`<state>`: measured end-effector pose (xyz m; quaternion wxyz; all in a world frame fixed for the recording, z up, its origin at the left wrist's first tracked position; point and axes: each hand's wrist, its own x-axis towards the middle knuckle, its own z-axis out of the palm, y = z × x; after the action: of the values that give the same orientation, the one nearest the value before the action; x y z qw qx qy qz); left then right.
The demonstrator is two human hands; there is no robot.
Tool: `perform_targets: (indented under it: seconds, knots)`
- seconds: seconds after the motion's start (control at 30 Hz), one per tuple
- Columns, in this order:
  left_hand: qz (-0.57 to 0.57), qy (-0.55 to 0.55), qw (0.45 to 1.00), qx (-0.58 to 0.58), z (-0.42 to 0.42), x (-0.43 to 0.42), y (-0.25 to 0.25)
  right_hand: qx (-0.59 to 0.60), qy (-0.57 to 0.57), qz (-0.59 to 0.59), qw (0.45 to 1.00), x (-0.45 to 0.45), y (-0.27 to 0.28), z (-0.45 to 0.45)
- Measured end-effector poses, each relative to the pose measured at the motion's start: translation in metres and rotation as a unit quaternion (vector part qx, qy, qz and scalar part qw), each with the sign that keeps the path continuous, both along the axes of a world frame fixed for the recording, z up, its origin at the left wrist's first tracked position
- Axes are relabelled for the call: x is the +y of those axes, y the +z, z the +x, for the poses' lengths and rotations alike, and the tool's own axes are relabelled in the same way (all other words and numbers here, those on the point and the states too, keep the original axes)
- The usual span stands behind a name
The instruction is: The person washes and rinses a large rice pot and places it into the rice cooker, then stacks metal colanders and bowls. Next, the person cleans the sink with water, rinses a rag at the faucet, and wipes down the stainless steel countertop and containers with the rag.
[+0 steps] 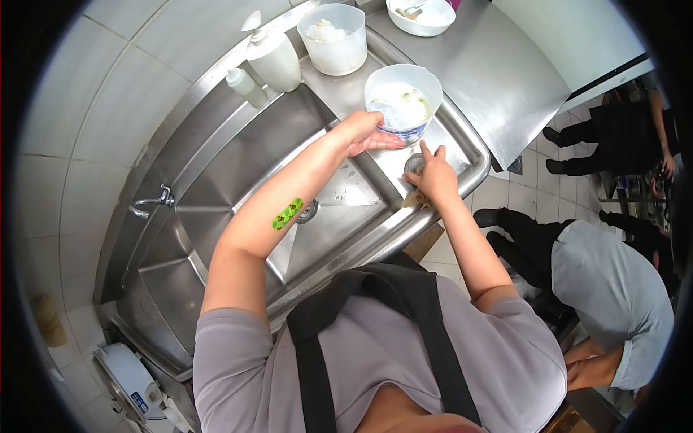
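My left hand (362, 135) is closed on the edge of a blue-and-white patterned bowl (404, 134), tilted at the mouth of a translucent plastic tub (435, 92). Pale, wet-looking scraps with some green lie inside that tub, which stands on the sink's ledge. On the right, my right hand (437, 175) is low over the ledge, thumb bent inward and two fingers pointing forward. Its thumb meets a small round grey dish (414, 164), partly covered by the hand. A tan, soft-looking piece (415, 200) shows beneath the palm; its kind is unclear.
The steel sink basin (238, 187) has a tap (153, 202) at the left. A squeeze bottle (247, 88), a soap pump bottle (274, 61) and a second tub (333, 43) line the back. A white bowl (421, 17) sits on the counter. A person (613, 270) bends at the right.
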<state>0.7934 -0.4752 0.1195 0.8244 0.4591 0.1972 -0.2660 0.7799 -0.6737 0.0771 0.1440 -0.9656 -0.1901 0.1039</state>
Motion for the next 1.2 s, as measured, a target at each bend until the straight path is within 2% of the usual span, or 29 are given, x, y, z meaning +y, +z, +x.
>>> perform_targets:
  seconds: [0.03,0.07,0.13,0.17,0.23,0.27,0.3,0.33,0.4,0.47,0.5,0.53,0.57,0.63,0.73,0.8,0.83,0.87,0.97,1.03,1.07,1.13,1.2]
  knots:
    - [0.010,-0.043,0.999,0.003,0.000,0.001,0.001,0.021,0.002,-0.040,0.999,-0.001,0.000,0.001]
    - [0.013,-0.042,0.999,0.000,0.001,0.006,0.004,0.040,0.003,-0.078,0.996,0.000,0.000,0.003]
    - [0.174,-0.192,0.966,0.010,0.001,0.021,0.022,0.061,0.024,-0.081,0.995,0.000,-0.014,0.006]
    - [0.293,-0.167,0.940,0.049,0.008,0.031,0.020,0.086,0.043,-0.086,0.992,0.001,-0.018,0.007]
    - [0.413,-0.075,0.908,-0.002,0.030,0.061,0.009,0.087,0.047,-0.080,0.992,0.000,-0.015,0.008]
    - [0.399,-0.032,0.916,0.000,0.045,0.076,0.008,0.089,0.051,-0.074,0.992,0.000,-0.013,0.010]
    - [0.339,0.034,0.940,-0.004,0.059,0.091,0.003,0.086,0.054,-0.074,0.992,-0.002,-0.010,0.011]
    - [0.338,0.038,0.940,-0.005,0.069,0.097,0.007,0.101,0.056,-0.042,0.992,-0.005,-0.006,0.012]
    - [0.153,0.171,0.971,0.063,0.091,0.108,0.016,0.109,0.061,-0.012,0.992,-0.013,0.005,0.026]
    - [0.127,0.191,0.972,0.059,0.108,0.119,0.010,0.164,0.111,0.072,0.978,-0.025,0.020,0.041]
    - [0.078,0.199,0.975,0.062,0.115,0.124,0.003,0.194,0.120,0.107,0.968,-0.033,0.029,0.051]
    - [0.029,0.205,0.976,0.066,0.120,0.126,-0.004,0.223,0.109,0.103,0.963,-0.032,0.066,0.052]
    - [0.027,0.204,0.976,0.066,0.123,0.125,-0.009,0.231,0.105,0.119,0.960,-0.038,0.079,0.058]
    - [-0.072,0.223,0.972,0.030,0.124,0.118,-0.016,0.257,0.091,0.143,0.951,-0.053,0.096,0.072]
    - [-0.112,0.275,0.955,0.018,0.105,0.105,-0.013,0.316,0.049,0.154,0.935,-0.054,0.095,0.077]
    - [-0.127,0.240,0.962,0.024,0.084,0.104,-0.013,0.275,0.084,0.053,0.956,-0.046,0.066,0.077]
    - [-0.144,0.206,0.968,0.024,0.073,0.105,-0.012,0.242,0.120,0.002,0.963,-0.044,0.030,0.082]
    - [-0.144,0.210,0.967,0.023,0.060,0.105,-0.009,0.151,0.100,-0.056,0.982,-0.033,0.025,0.070]
    - [-0.175,0.186,0.966,0.032,0.010,0.107,-0.001,0.140,0.069,-0.100,0.983,-0.017,0.013,0.061]
    - [-0.150,0.178,0.972,-0.023,-0.026,0.111,0.003,0.135,0.061,-0.078,0.986,-0.018,0.023,0.057]
    - [-0.150,0.181,0.972,-0.019,-0.045,0.114,0.004,0.128,0.079,-0.028,0.988,-0.018,0.034,0.056]
    - [-0.102,0.188,0.976,-0.036,-0.082,0.122,0.005,0.295,0.062,0.130,0.944,-0.010,0.060,0.051]
    - [-0.097,0.187,0.977,-0.014,-0.115,0.132,-0.002,0.317,0.080,0.241,0.914,0.008,0.070,0.038]
